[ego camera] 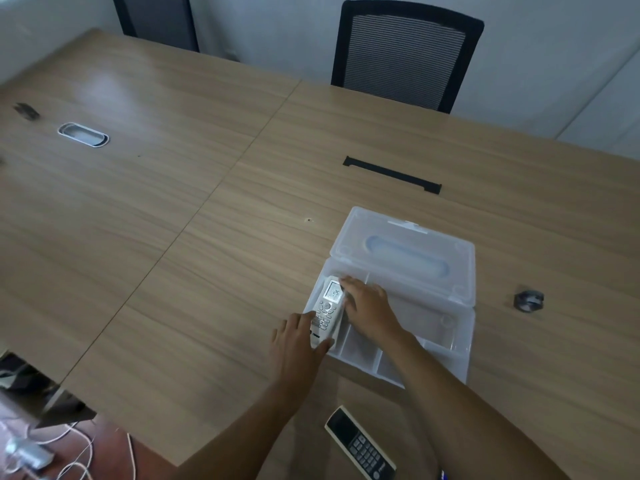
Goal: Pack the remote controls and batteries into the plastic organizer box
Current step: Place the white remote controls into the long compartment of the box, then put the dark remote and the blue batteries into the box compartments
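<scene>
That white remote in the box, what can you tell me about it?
The white remote is a slim handset, plastic by the look of it, with a small lit display at its far end and rows of pale buttons below. It lies face up, lengthwise, in the left compartment of the clear organizer box, whose lid is folded back. The left hand grips its near end; the right hand rests along its right edge near the display. Whether it sits fully flat cannot be told.

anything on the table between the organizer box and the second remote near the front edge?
No. In the head view the strip of table between the organizer box and the dark-faced remote is bare wood; only the right forearm passes above it.
</scene>
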